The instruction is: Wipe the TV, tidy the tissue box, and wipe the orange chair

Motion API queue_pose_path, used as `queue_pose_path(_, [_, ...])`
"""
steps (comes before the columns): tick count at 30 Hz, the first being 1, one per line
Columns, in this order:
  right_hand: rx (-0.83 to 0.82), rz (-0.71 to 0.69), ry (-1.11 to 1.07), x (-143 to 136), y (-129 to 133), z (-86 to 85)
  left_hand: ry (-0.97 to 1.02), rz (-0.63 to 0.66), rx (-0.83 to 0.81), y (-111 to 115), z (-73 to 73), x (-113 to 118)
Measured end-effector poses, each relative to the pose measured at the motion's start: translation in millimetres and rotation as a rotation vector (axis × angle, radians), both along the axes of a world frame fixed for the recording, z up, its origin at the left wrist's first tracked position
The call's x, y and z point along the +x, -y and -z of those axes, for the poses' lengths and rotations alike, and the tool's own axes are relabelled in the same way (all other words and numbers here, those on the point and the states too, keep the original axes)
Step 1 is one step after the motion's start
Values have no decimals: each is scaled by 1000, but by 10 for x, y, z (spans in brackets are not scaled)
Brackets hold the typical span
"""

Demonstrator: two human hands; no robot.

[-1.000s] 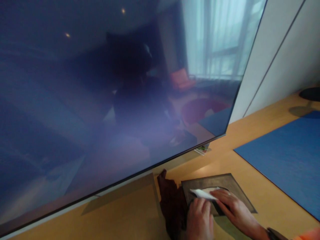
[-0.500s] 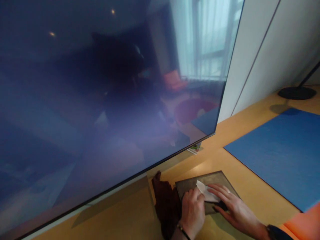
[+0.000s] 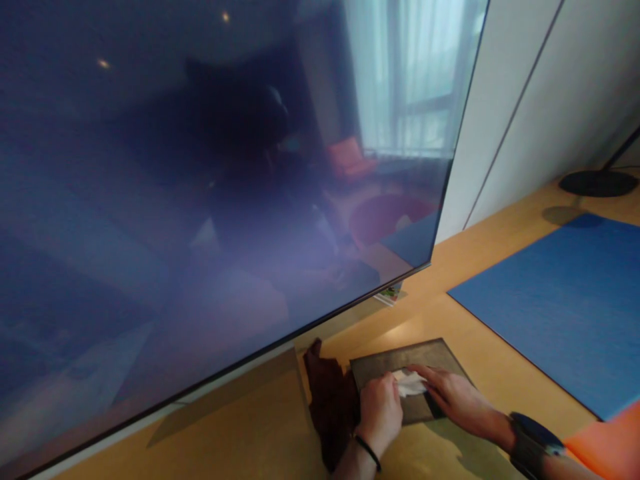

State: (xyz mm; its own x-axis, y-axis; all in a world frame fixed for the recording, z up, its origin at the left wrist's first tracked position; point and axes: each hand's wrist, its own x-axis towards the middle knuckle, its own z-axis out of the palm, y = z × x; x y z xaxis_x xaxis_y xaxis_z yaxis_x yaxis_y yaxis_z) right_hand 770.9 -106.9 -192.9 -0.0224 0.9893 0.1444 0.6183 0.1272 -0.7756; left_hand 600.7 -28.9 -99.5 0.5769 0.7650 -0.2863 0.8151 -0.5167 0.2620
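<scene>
Filling most of the view is a big flat-screen TV (image 3: 210,187), glossy dark glass w/ thin bezel, tilted in frame, mirroring a room w/ window and an orange chair. Under it runs a light wood tabletop (image 3: 240,440), smooth, matte sheen. To the right lies a blue mat (image 3: 555,300), flat rectangle, fine woven look, well apart from the hands. Behind it, white wall panels (image 3: 540,100) w/ dark seams, and a round black lamp base (image 3: 597,182) at the far edge. Near the bottom centre sits a dark grey square plate (image 3: 400,357), thin, dull, prob. metal or stone – looks like a stand base, lying flat on the wood. Touching its left edge is a dark brown cloth (image 3: 327,400), crumpled, soft, seemingly parked within reach. Left hand (image 3: 380,413), black band at the wrist, is curled nearly closed, pinching one end of a small white wipe (image 3: 410,383), thin, creased, paper-like. Right hand (image 3: 453,400), smartwatch on the wrist, lies flatter, fingers stretched, tips on the wipe's other end, pressing it onto the plate – likely to keep it taut.
</scene>
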Motion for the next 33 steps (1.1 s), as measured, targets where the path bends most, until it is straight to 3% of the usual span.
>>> queue_pose_path(3, [30, 15, 39, 12, -2, -20, 6, -35, -44, -71, -1, 9])
queue_pose_path(8, [417, 134, 253, 147, 120, -85, 191, -74, -180, -102, -53, -90])
queue_pose_path(11, [496, 212, 360, 194, 161, -46, 182, -114, -155, -77, -39, -103])
queue_pose_path(18, [124, 115, 224, 151, 44, 120, -13, -44, 54, 14, -27, 48])
queue_pose_path(25, [25, 12, 178, 234, 41, -75, -234, 204, 87, -112, -224, 147])
queue_pose_path(33, [-55, 67, 137, 156, 9, 15, -221, 296, 78, -174, -267, 169])
